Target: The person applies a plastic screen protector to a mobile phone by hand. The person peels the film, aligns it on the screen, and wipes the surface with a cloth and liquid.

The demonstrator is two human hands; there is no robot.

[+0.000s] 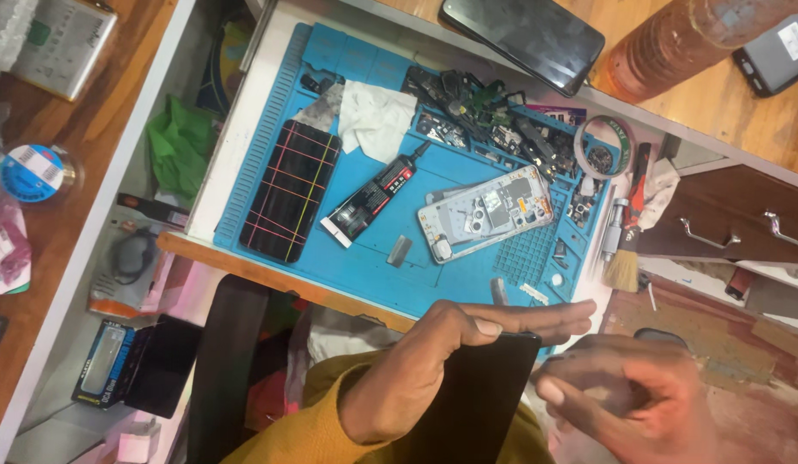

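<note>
Two hands sit at the bottom of the frame. The left hand [433, 369] has its fingers clamped on a black panel [480, 399], thumb across its top edge. The right hand [626, 399], blurred at lower right, curls its fingers loosely just beside the panel; contact unclear. Above, a blue mat [364, 249] on the worktop carries an opened phone [485, 213], a glue tube [373, 196] and a cracked screen [289, 191].

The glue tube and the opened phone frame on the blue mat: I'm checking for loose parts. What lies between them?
In the head view, only bare blue mat separates the glue tube from the opened phone frame.
</note>
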